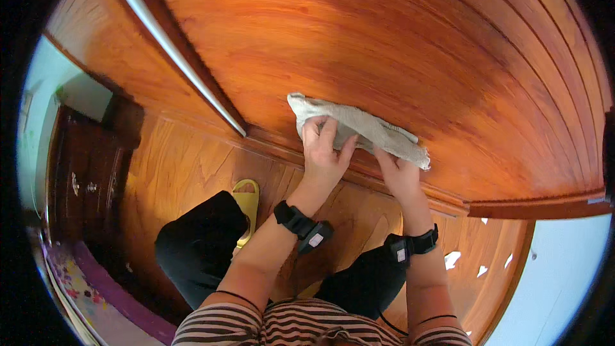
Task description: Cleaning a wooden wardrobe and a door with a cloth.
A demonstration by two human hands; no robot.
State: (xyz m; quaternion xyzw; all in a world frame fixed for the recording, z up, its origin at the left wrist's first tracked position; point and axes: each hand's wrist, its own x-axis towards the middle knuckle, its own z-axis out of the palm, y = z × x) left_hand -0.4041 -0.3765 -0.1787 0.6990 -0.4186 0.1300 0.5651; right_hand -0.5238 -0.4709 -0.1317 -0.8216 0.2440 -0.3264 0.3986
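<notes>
A folded grey-white cloth (365, 122) lies against the glossy orange-brown wooden panel (384, 48), low down near its bottom edge. My left hand (325, 146) grips the cloth's left part, with the fingertips partly tucked into its folds. Toward the cloth's right end, my right hand (396, 168) holds its lower edge; some of these fingers are hidden behind the fabric. Each wrist wears a black strap with a small device.
Below the panel runs a wooden floor (192, 168) with white scraps (451, 259) at the right. A metal strip (178, 53) edges the panel's left. Dark wooden furniture (86, 168) and a purple-edged bed or cover (120, 298) are at the left. One yellow slipper (247, 202) shows beside my knee.
</notes>
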